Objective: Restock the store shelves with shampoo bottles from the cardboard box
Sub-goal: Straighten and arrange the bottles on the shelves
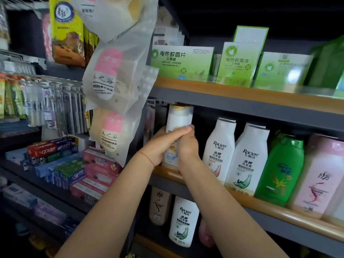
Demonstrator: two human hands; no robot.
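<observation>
1. I see my left hand (158, 146) and right hand (187, 146) both wrapped round one white shampoo bottle (178, 116), each grip grasping its body.
2. The bottle stands upright at the left end of the middle shelf (260, 200), beside two white Raclen bottles (219, 149).
3. Green boxes (182, 61) sit on the shelf above.

Dark shop shelving (242, 107) with wooden edge strips (232, 92)

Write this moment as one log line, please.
step: shelving | left hand and right hand: gripping white shampoo bottle | place: middle shelf, left end
</observation>
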